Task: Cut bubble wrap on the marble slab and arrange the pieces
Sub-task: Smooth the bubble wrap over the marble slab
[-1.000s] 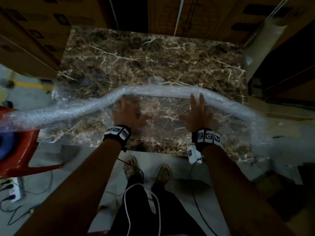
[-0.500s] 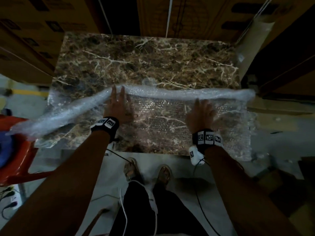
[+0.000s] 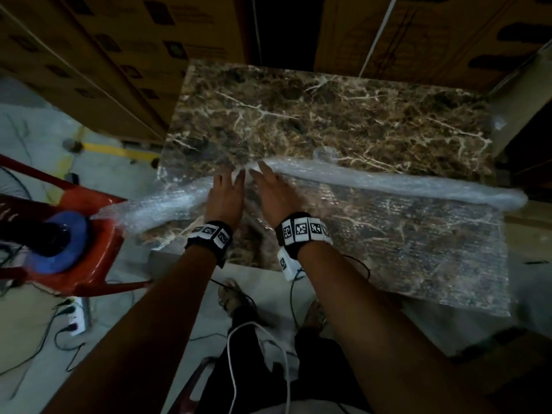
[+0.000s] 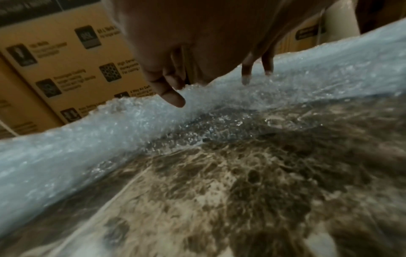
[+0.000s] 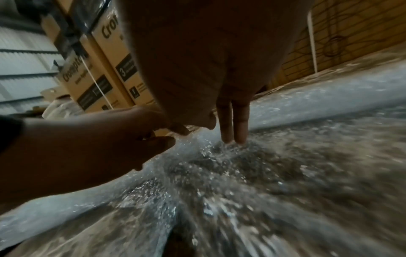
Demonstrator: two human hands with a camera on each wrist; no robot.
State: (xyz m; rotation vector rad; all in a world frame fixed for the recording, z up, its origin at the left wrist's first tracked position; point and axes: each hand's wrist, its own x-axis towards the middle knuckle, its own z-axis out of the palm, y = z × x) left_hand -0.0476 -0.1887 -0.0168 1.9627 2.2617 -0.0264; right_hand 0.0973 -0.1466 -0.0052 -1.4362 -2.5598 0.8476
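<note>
A sheet of bubble wrap (image 3: 403, 234) lies spread over the near half of the marble slab (image 3: 328, 115), its near edge hanging past the slab's front at the right. The far part of the sheet is rolled into a long roll (image 3: 388, 180) that runs across the slab from right to left; the roll's left end sags off the slab's left edge toward a red chair (image 3: 101, 234). Both hands sit close together near the middle-left of the slab, just at the roll. The left hand (image 3: 225, 195) is flat, fingers straight, its fingertips (image 4: 246, 80) touching the roll's near side, the thumb hanging free. The right hand (image 3: 273, 192) is flat too, fingers (image 5: 232, 125) straight and together, their tips pressing on the wrap where the flat sheet meets the roll. Neither hand grips anything. Each wrist wears a black band with white square markers. On the chair sits a blue, round object with a dark middle (image 3: 56, 240). Stacked cardboard boxes (image 3: 134, 55) stand behind and left of the slab, and cables lie on the floor (image 3: 44, 339).
</note>
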